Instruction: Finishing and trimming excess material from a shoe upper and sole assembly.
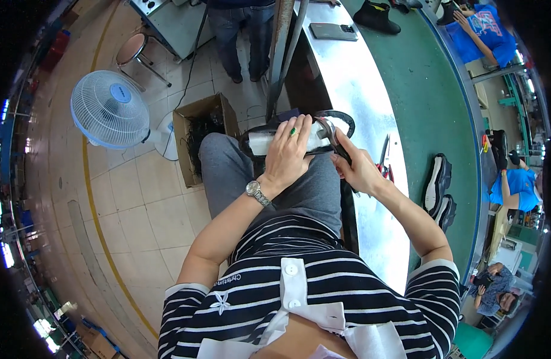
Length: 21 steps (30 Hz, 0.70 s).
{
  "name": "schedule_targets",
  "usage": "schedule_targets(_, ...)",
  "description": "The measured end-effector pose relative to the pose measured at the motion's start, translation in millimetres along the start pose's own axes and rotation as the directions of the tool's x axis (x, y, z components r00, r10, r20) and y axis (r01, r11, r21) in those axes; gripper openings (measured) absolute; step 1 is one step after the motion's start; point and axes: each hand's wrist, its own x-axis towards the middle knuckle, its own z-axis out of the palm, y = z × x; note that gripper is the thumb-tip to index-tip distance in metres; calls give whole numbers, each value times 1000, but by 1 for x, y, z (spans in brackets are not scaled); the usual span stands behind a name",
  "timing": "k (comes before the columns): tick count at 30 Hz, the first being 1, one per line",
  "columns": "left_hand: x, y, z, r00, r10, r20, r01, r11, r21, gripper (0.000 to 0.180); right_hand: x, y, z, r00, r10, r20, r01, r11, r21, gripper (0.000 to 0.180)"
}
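A black shoe [260, 143] with a pale white underside or lining lies sideways across my lap. My left hand [288, 146] is laid over its middle, with the fingers closed on the far side and the thumb at the near edge. My right hand [360, 166] grips the dark handle of a metal-headed tool that looks like pincers [327, 130]. Its head touches the white part near the shoe's right end. The tool's jaws are too small to make out clearly, and my left palm hides the shoe's centre.
On the metal bench [377, 221] to my right lie red-handled tools [386, 169] and a phone [334, 32]. Beyond it, a green conveyor belt [416, 102] carries dark shoes [437, 182]. At left stand a cardboard box [185, 146] with black scraps and a fan [108, 110]. Co-workers [482, 33] sit at far right.
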Motion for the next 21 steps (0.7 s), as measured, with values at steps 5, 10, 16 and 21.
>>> schedule_targets(5, -9, -13, 3, 996, 72, -45, -67, 992, 104, 78, 10, -54, -46, 988, -43, 145, 129, 744, -656, 64)
schedule_targets(10, -3, -9, 10, 987, 159, -32, -149, 966, 213, 74, 27, -39, -22, 951, 1, -309, -21, 998, -60, 59)
schedule_targets(16, -6, -16, 18, 988, 136, -69, -115, 962, 248, 72, 32, -52, -34, 981, -35, -190, 0, 983, -181, 60)
schedule_targets(21, -3, -12, 19, 988, 129, -88, -104, 964, 244, 69, 43, -10, -23, 992, -24, -127, -39, 879, -475, 61)
